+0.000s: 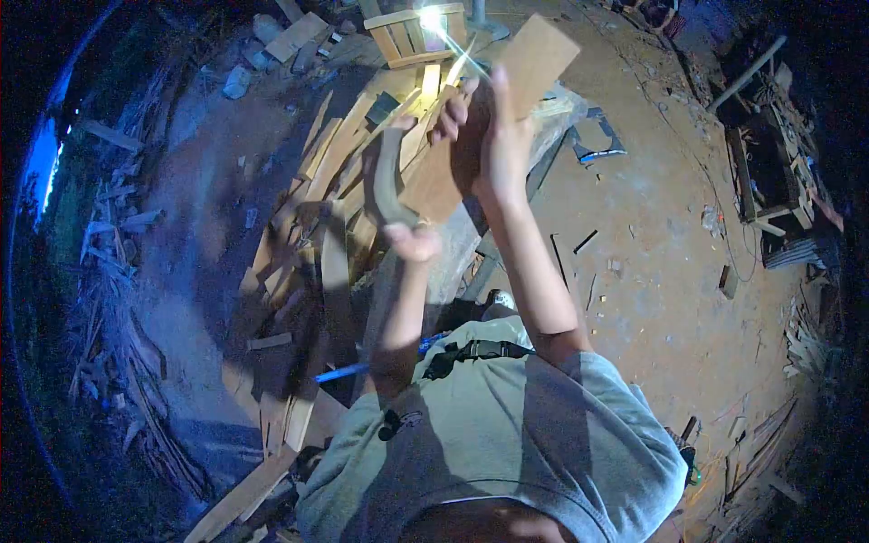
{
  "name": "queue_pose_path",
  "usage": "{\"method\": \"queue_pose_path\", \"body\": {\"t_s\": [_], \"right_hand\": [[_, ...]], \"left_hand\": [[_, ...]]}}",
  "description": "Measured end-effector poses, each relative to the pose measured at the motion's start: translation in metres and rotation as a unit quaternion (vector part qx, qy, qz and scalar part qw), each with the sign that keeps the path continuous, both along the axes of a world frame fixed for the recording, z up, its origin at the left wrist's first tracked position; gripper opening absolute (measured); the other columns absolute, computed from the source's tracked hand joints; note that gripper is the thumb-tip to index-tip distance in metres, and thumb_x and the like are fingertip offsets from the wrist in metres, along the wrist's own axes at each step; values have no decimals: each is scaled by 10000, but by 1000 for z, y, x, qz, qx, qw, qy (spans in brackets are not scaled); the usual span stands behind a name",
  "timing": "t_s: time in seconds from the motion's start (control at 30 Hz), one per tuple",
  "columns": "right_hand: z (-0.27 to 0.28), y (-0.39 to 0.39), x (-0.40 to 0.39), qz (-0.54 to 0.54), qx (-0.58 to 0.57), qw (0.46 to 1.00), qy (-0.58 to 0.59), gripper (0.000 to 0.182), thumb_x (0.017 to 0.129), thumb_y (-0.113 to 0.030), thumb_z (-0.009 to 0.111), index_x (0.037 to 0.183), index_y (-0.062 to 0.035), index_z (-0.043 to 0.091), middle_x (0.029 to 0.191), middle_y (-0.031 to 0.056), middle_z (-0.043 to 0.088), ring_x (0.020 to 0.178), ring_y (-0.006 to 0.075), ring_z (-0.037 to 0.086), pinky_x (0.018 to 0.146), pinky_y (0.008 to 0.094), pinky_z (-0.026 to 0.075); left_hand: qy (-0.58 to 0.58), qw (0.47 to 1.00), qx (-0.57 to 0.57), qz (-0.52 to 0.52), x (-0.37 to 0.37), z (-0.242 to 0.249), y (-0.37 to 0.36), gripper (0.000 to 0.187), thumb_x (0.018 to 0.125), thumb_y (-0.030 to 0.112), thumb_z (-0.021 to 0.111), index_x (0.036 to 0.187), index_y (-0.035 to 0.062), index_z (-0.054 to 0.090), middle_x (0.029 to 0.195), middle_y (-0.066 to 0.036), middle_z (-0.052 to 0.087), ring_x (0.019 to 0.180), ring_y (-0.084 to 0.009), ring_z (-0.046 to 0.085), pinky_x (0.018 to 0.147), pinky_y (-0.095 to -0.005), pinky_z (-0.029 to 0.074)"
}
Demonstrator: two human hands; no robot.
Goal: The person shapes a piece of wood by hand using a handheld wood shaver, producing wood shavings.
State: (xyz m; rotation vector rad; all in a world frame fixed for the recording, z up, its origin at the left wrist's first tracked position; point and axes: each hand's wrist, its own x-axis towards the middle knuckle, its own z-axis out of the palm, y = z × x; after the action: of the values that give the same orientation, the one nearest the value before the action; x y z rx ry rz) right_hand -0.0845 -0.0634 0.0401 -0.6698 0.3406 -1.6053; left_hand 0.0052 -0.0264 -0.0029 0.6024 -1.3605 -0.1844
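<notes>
A flat reddish-brown wooden board (538,63) slants from upper right to lower left, held up above a work surface. My right hand (507,149) is closed on its right side, thumb pointing up along it; fingertips show near the board's middle, by a dark shadow. At the board's lower end is my left hand (414,242), closed against it, its fingers mostly hidden. A curved grey-brown piece (384,176) rises from my left hand along the board's left side; whether it is gripped too is unclear.
Long wooden strips (335,258) lie piled to the left of the work surface (453,271). A slatted wooden crate (389,41) stands by a bright lamp (432,18) ahead. On the right are a wooden frame (747,176) and scattered scraps; more debris lies along the far left.
</notes>
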Motion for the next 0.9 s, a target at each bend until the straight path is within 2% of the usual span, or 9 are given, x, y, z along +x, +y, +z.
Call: {"method": "queue_pose_path", "body": {"t_s": [0.17, 0.23, 0.3, 0.37, 0.5, 0.57, 0.7, 0.83, 0.9], "right_hand": [[10, -4, 3, -102, 21, 994, -29, 351, 833, -383, 497, 786, -40, 435, 567, 32, 412, 478, 160, 433, 459, 294, 400], [9, -8, 8, -147, 21, 979, -138, 336, 835, -373, 496, 792, -46, 435, 575, 28, 415, 485, 159, 434, 476, 295, 403], [-9, -9, 3, -131, -37, 990, -32, 333, 842, -371, 485, 800, -44, 433, 578, 34, 417, 501, 158, 437, 493, 295, 405], [-11, -9, 0, 36, -13, 999, 16, 343, 843, -380, 478, 798, -43, 430, 578, 38, 416, 515, 155, 438, 502, 296, 407], [5, -17, 5, -158, 18, 983, -94, 340, 851, -361, 469, 812, -24, 444, 580, 51, 425, 512, 154, 443, 503, 290, 414], [-23, -28, 11, -115, -7, 983, -145, 320, 857, -334, 464, 815, -18, 450, 586, 57, 437, 516, 153, 451, 499, 279, 415], [-28, -35, 3, 19, 2, 999, 37, 295, 862, -310, 454, 822, -17, 460, 590, 52, 441, 528, 168, 459, 506, 304, 421], [-30, -49, 10, -191, 52, 974, -107, 264, 864, -280, 462, 760, -42, 419, 581, 37, 424, 475, 150, 433, 440, 292, 392], [-49, -46, 15, 6, 32, 997, -68, 247, 863, -270, 458, 757, -52, 413, 591, 32, 421, 487, 146, 430, 437, 292, 386]], "left_hand": [[133, 989, 44, -47, -17, -25, 11, 715, 774, 507, 306, 1171, -84, 366, 1205, -215, 390, 1144, -320, 357, 963, -394, 260], [269, 956, 114, -14, -18, -26, 9, 726, 775, 515, 304, 1182, -84, 353, 1215, -217, 381, 1150, -326, 351, 969, -393, 251], [237, 965, 95, -56, -16, -24, 6, 716, 783, 504, 296, 1189, -85, 337, 1216, -217, 374, 1144, -320, 357, 967, -402, 258], [168, 974, 65, -138, -12, -23, 3, 698, 800, 483, 280, 1203, -87, 305, 1219, -215, 362, 1132, -308, 371, 962, -419, 272], [187, 975, 114, -28, -14, -30, -4, 708, 796, 491, 266, 1180, -99, 347, 1154, -219, 420, 1084, -320, 417, 943, -412, 292], [182, 977, 111, -5, -7, -32, -11, 708, 791, 496, 274, 1161, -99, 379, 1139, -213, 437, 1079, -319, 421, 934, -405, 297], [138, 986, 71, -64, -10, -44, -18, 670, 793, 465, 283, 1149, -91, 400, 1139, -201, 443, 1078, -302, 422, 924, -398, 304], [116, 989, 71, -50, -6, -35, -26, 653, 791, 441, 303, 1162, -88, 398, 1139, -200, 454, 1081, -293, 427, 936, -394, 294], [227, 958, 166, -58, -12, -20, -26, 652, 802, 446, 288, 1176, -82, 378, 1168, -191, 431, 1111, -287, 397, 954, -388, 267]]}}
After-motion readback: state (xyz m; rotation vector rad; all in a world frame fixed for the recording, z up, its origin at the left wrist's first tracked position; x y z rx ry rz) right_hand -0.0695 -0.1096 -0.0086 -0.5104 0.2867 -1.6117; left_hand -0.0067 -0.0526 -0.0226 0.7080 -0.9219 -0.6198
